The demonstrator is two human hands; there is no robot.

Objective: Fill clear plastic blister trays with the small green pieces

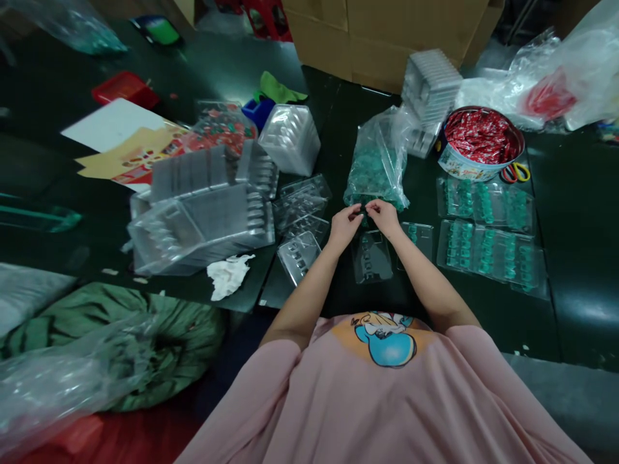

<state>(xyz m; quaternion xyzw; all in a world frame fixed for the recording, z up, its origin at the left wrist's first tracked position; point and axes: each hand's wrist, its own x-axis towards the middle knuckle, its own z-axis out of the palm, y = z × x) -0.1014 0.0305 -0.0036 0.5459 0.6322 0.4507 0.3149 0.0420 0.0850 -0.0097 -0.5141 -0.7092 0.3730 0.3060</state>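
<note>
My left hand point(347, 225) and my right hand point(383, 216) meet at the near end of a clear plastic bag point(380, 145) of small translucent green pieces. Fingertips on both hands are pinched together; what is between them is too small and dark to make out. Just below them lies a clear blister tray point(372, 258) with a row of moulded pockets. Partly behind my right forearm is another tray point(420, 240) showing some green. To the right, filled trays point(488, 248) hold rows of green pieces. Loose clear trays point(300, 251) lie left of my left hand.
Large stacks of clear trays point(207, 219) stand at left, with a smaller stack point(293, 138) behind. A round tin point(467, 166) of red wrapped pieces and scissors point(516, 172) sit at right. A cardboard box point(387, 42) stands at the back; a crumpled tissue point(229, 276) lies near the front edge.
</note>
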